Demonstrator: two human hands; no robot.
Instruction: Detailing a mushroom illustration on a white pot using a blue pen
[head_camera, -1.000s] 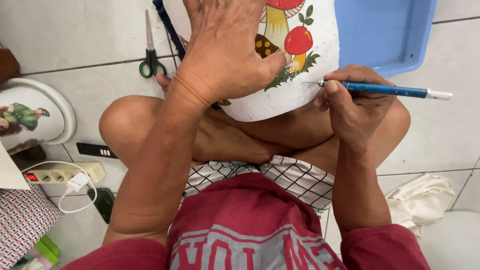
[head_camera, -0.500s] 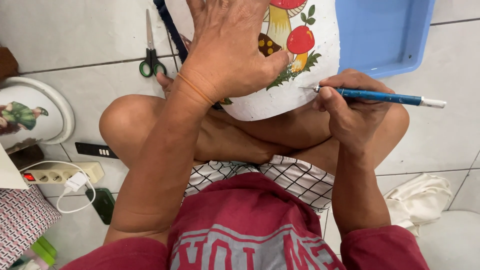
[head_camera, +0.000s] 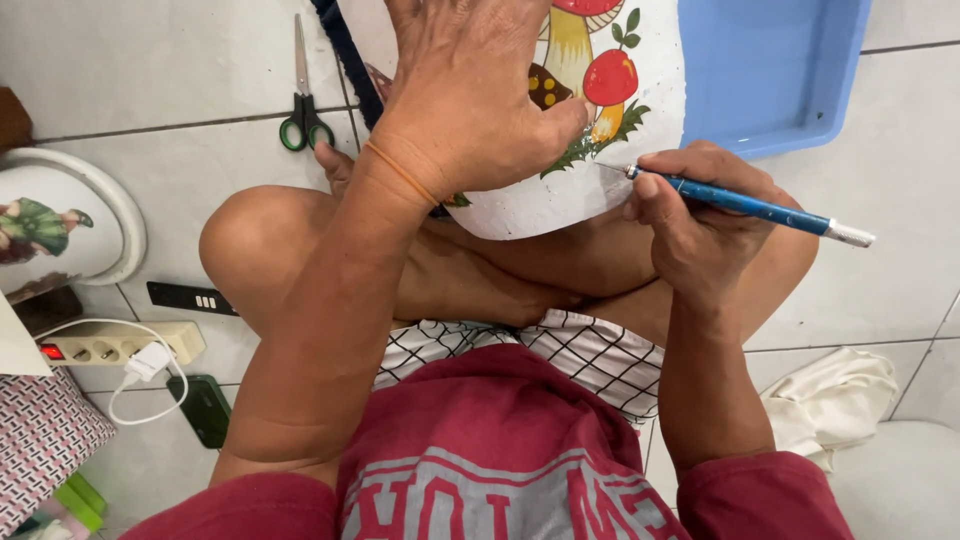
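The left hand grips the painted white pot; the right hand pinches a blue brush, its tip apparently touching the pot's green leaves.

No packages, labels, signs or screens in view.

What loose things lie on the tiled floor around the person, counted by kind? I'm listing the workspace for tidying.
Scissors: 1
Blue tray: 1
Power strip: 1
Dark phones or remotes: 2
White cloth: 1
Painted white pieces on the floor: 1
Total: 7
The painted piece and brush in the hands are not counted.
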